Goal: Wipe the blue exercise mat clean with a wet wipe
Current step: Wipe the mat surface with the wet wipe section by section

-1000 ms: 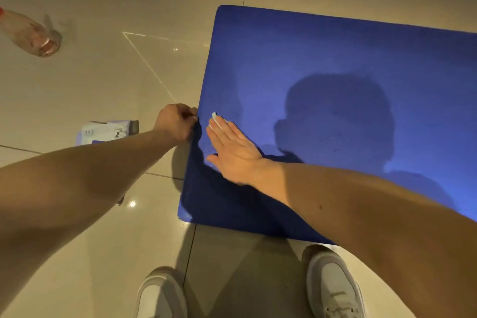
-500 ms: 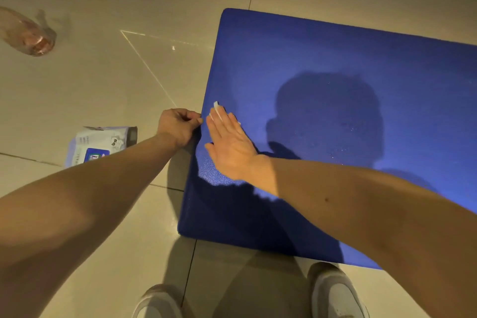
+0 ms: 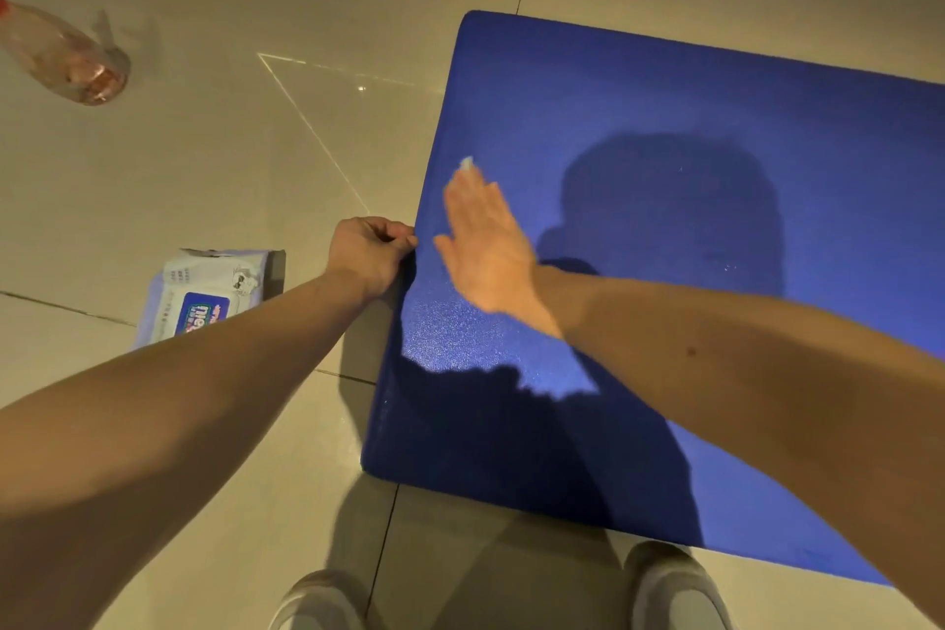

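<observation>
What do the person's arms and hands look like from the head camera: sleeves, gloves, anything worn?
Both arms are bare: no sleeve shows on the left forearm or the right forearm. The left hand and right hand wear no gloves, and no ring, watch or band is visible. A small dark mole marks the right forearm.
</observation>
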Available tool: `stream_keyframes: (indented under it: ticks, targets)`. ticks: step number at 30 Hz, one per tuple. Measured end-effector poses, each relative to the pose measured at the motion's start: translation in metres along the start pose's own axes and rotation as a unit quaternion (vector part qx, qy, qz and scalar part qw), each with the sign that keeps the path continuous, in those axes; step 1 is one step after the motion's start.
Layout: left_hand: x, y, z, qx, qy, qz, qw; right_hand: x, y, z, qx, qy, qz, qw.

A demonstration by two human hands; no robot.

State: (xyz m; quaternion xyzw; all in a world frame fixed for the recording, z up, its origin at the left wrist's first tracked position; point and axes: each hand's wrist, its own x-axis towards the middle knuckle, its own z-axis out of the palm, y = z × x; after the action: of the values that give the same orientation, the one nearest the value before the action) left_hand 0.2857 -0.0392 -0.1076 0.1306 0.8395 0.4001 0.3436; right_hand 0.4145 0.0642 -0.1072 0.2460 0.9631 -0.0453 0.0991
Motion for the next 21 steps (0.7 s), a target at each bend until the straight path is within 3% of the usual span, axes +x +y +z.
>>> stream_keyframes:
  ticks: [5,7,10,13,17,21]
  targets:
    - [-0.002,0.000,0.000,0.011,-0.006,0.016,1.000,-0.004,0.017,-0.006,-0.048,0.009,-0.140,0.989]
    - [-0.001,0.001,0.001,0.002,0.001,0.012,1.000,0.016,0.042,-0.009,-0.061,-0.005,-0.094,0.994]
    - [-0.001,0.002,0.004,0.011,0.010,0.016,1.000,0.040,0.083,-0.016,-0.084,-0.016,0.051,0.995]
    - [0.002,0.006,0.010,0.006,0.029,0.022,0.999,0.050,0.077,-0.019,-0.019,-0.020,0.132,0.991]
    - [0.009,0.010,0.014,0.016,0.042,0.021,0.999,0.029,0.007,-0.009,-0.040,0.003,-0.023,0.999]
    - [0.013,0.015,0.015,0.007,0.034,0.019,0.999,0.033,0.035,-0.013,-0.029,-0.016,-0.119,0.992]
